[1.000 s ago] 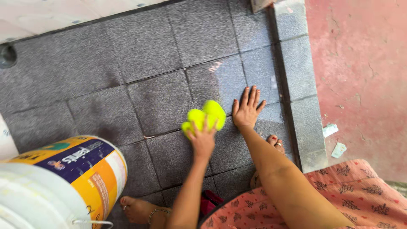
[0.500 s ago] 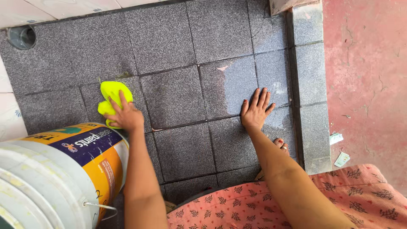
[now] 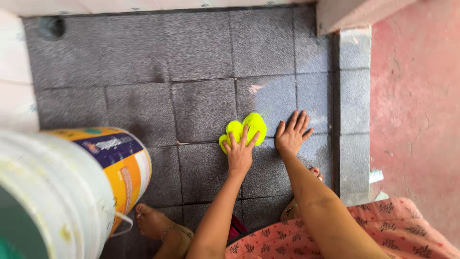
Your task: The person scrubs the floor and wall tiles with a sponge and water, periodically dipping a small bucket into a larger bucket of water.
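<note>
At nine o'clock of the view, one large plastic bucket [image 3: 62, 192] is standing on the floor, round and white, wearing a band of orange, yellow and dark blue, with a thin wire handle hanging at its side. Just to its right, at about six o'clock, one bare foot [image 3: 153, 221] with a thin anklet is resting on the tiles. One floor [image 3: 201, 57] of dark grey square tiles is filling the middle of the view, speckled and rough-looking, with pale grout lines crossing it and a round drain hole [image 3: 51, 27] sitting at eleven o'clock.

Near the centre, the left hand [image 3: 238, 154] is pressing down on one bright yellow-green cloth [image 3: 244, 128], soft and bunched into lobes, with the fingers spread across its lower part. The cloth is lying flat on the tiles, at twelve o'clock of that hand. Just beside it, at three o'clock of the cloth, the right hand [image 3: 291, 135] is lying flat on the floor, empty, with its fingers fanned wide. The two hands are sitting close together but not touching.

Further right, one raised kerb [image 3: 353, 110] of the same grey tile is running upward, and beyond it, at three o'clock, a rough pinkish-red surface [image 3: 417, 105] is spreading. At five o'clock, pink patterned fabric [image 3: 383, 230] is covering the person's lap.
</note>
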